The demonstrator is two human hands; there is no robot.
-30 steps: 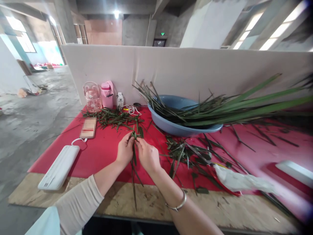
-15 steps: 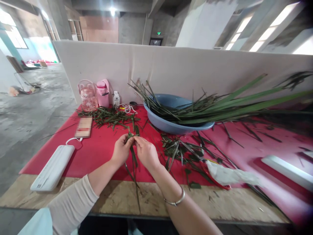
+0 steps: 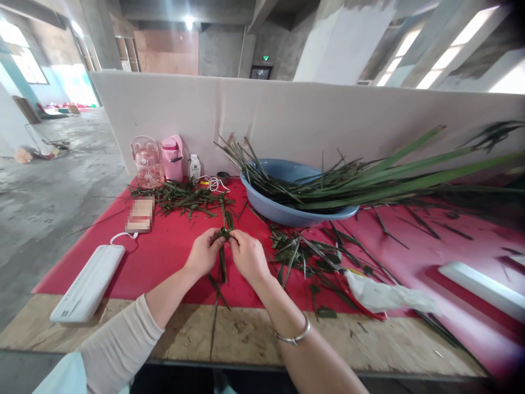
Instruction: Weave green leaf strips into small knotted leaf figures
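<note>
— Looking at the two hands first: where are they?

— Both are over the red cloth (image 3: 172, 246) near the front of the desk (image 3: 254, 334), close together. The left hand (image 3: 203, 254) and the right hand (image 3: 248, 256) meet fingertip to fingertip on a small folded leaf knot (image 3: 224, 233).

— So each grip is closed?

— Yes. The thumb and fingers of each hand are pinched on that green knot from opposite sides. Narrow leaf strips (image 3: 222, 265) hang down from it between the wrists, and one thin end trails toward the bare wooden edge of the desk.

— What lies around them?

— To the right of the hands, a loose scatter of cut leaf scraps (image 3: 311, 254) on the cloth, and near them a crumpled white bag (image 3: 385, 295). Behind, a blue basin (image 3: 287, 210) holds a bundle of long green leaves (image 3: 389, 183) that stretches off to the right. A second heap of trimmed leaf pieces (image 3: 180, 197) lies at the back left.

— And by the partition?

— A clear pink jug (image 3: 144, 161), a pink flask (image 3: 173, 158) and a small white bottle (image 3: 194, 167) stand in a row against the beige partition (image 3: 287, 115). A white power bank (image 3: 88, 284) with its cable sits at the left front corner, well apart from the hands. A silver bangle (image 3: 293, 335) circles the right wrist.
</note>
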